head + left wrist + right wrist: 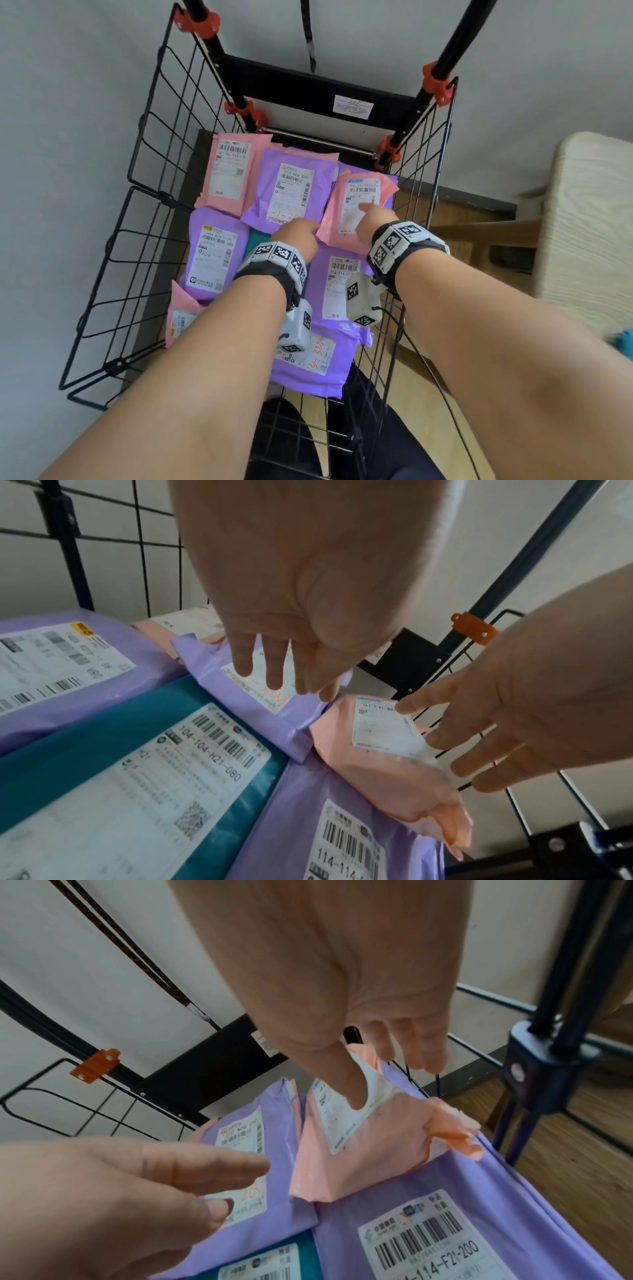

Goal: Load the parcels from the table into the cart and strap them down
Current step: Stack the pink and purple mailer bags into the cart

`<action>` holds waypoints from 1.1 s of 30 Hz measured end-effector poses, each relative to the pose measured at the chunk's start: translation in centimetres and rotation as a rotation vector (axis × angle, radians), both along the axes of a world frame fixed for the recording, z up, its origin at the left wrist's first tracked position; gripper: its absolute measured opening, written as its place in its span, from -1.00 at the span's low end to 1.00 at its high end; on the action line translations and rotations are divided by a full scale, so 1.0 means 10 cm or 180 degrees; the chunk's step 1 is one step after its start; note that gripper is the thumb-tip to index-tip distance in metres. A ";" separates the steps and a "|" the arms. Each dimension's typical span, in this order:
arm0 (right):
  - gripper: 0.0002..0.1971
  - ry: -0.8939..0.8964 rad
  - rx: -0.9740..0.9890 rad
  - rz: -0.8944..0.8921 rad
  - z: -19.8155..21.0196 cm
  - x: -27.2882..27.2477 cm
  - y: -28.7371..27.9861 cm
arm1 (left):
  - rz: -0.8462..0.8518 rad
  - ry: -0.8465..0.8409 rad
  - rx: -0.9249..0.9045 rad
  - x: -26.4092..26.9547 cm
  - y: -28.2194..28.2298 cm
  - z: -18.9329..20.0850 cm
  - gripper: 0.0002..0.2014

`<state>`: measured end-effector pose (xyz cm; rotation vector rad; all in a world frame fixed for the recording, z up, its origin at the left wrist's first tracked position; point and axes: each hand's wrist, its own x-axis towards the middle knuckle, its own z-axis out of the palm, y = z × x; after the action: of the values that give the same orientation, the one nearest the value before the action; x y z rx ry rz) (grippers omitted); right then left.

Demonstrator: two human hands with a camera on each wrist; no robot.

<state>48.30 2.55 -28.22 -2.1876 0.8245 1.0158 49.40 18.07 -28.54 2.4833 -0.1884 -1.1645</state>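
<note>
- Low in the head view, two bare forearms reach forward into the wire cart [113, 240]. Each wrist wears a band with black and white squares.
- Under the arms, at the bottom of the frame, a big purple parcel [315, 373] lies flat. Beside it, toward the middle, more purple bags and one teal parcel [113, 750] lie side by side. They look packed flat so that many can fit and a strap can go over them.
- In the middle of the frame, the left hand [301, 236] hovers with loose, straight fingers over the edge of a purple parcel [291, 192]. It holds nothing, and whether it touches the bag cannot be told.
- Just right of it, the right hand [376, 216] presses its thumb on the white label of a small pink parcel [356, 209]. Its other fingers are spread out past the bag's edge, by the cart's wire side. It seems to be patting this bag into place.
- Further up, another pink parcel [229, 174] lies by the cart's back.
- At the top of the frame, a dark strap [308, 37] hangs down, not yet over the parcels.
- At the right edge, a pale table [589, 219] stands beside the cart.
</note>
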 end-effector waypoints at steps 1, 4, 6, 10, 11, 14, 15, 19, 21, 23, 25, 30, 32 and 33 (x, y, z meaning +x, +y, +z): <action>-0.43 0.0059 -0.0104 0.0007 0.08 0.00 0.03 | 0.0053 -0.0065 -0.0024 -0.02 0.04 0.06 -0.70; -0.44 -0.0054 -0.0288 0.0156 0.34 -0.07 0.10 | 0.0079 -0.0189 0.0028 -0.07 0.14 0.22 -0.52; -0.48 -0.0150 -0.0204 0.0330 0.51 -0.18 0.17 | -0.0019 -0.0353 0.0125 -0.11 0.20 0.35 -0.43; -0.53 -0.0490 -0.0415 0.0185 0.75 -0.49 0.32 | -0.0300 -0.0590 0.0032 -0.24 0.34 0.63 -0.45; -0.54 -0.0593 -0.0468 0.0101 0.79 -0.57 0.36 | -0.0338 -0.0643 0.0001 -0.28 0.37 0.71 -0.47; -0.58 -0.0783 -0.0499 -0.0223 0.92 -0.84 0.49 | -0.0467 -0.0826 -0.0075 -0.45 0.46 0.96 -0.53; -0.60 -0.0835 -0.0484 -0.0330 0.97 -0.93 0.54 | -0.0522 -0.0900 -0.0090 -0.51 0.49 1.04 -0.55; -0.58 -0.1154 -0.0386 -0.0828 1.14 -1.34 0.70 | -0.0694 -0.1077 -0.0153 -0.79 0.58 1.28 -0.56; -0.55 -0.1306 -0.0372 -0.0972 1.24 -1.57 0.72 | -0.0812 -0.1129 -0.0150 -0.92 0.56 1.38 -0.56; -0.54 -0.1366 -0.0398 -0.1053 1.34 -1.81 0.69 | -0.0931 -0.1199 -0.0136 -1.05 0.50 1.48 -0.58; -0.49 -0.1407 -0.0458 -0.1178 1.44 -2.04 0.60 | -0.1027 -0.1240 -0.0133 -1.18 0.38 1.59 -0.60; -0.43 -0.1425 -0.0560 -0.1512 1.60 -2.54 0.19 | -0.1179 -0.1309 -0.0206 -1.55 -0.10 1.78 -0.65; -0.43 -0.1454 -0.0555 -0.1644 1.66 -2.72 -0.04 | -0.1200 -0.1362 -0.0263 -1.70 -0.37 1.81 -0.61; -0.44 -0.1468 -0.0565 -0.1680 1.67 -2.80 -0.19 | -0.1178 -0.1380 -0.0296 -1.78 -0.52 1.82 -0.57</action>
<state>20.34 0.68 -11.52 -2.0504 1.2019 0.1771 31.64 12.90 -10.36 2.6529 -0.8299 -0.6984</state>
